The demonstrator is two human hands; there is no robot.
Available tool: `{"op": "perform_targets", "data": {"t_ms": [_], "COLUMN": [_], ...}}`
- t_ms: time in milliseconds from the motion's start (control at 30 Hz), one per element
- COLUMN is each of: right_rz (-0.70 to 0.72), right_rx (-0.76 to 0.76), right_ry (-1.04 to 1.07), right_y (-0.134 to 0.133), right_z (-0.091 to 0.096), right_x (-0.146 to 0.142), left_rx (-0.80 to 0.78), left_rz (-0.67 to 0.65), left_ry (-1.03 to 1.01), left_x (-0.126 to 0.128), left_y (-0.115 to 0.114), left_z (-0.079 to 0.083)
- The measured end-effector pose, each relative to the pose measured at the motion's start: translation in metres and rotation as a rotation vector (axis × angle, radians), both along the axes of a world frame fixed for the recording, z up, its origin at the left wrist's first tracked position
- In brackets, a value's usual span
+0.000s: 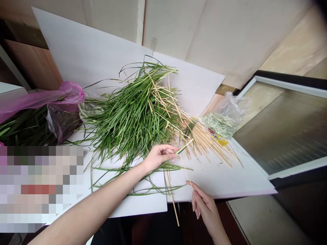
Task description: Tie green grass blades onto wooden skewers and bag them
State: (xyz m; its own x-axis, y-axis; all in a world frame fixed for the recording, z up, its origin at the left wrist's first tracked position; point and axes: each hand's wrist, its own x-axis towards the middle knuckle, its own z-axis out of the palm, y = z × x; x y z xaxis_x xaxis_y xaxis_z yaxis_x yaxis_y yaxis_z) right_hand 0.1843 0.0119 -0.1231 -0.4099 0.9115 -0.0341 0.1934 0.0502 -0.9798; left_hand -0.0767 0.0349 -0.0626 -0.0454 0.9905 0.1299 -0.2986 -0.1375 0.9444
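My left hand (160, 156) is closed in a pinch on garlic chives (185, 146), whose pale cut ends stick out to the upper right. Between the thumb and fingers of my right hand (205, 206) is a thin bamboo skewer (187, 173). Its upper end reaches the chives at my left fingertips; whether it pierces them I cannot tell. Long green leaves trail below my left hand over the white board (153, 206). Just behind lies a big heap of garlic chives (127, 126), with many bamboo skewers (206, 141) fanned out at its right.
One loose skewer (174, 204) juts over the board's front edge. A pink plastic bag (73, 92) with dark greens stands at the left. At the right are a clear bag (221, 124) with pale green strips and a framed glass panel (283, 129). A blurred patch covers the lower left.
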Motion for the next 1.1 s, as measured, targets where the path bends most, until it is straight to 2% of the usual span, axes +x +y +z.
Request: {"op": "perform_targets", "data": {"t_ms": [333,733,1100], "right_rz": [0.008,-0.013,-0.012], "right_rx": [0.005,-0.008,-0.011], "right_ry": [0.02,0.039,0.043], "right_y": [0.0009,0.0011,0.0019], "right_z": [-0.0004,-0.0011,-0.0016], "right_x": [0.0,-0.0002,0.0003], "left_rx": [-0.012,-0.023,0.052], "left_rz": [-0.036,-0.015,-0.041], "left_ry": [0.03,0.033,0.222], "left_x": [0.0005,0.002,0.0026], "left_y": [0.0015,-0.0007,0.0006], "left_z": [-0.0057,-0.0014,-0.0077]}}
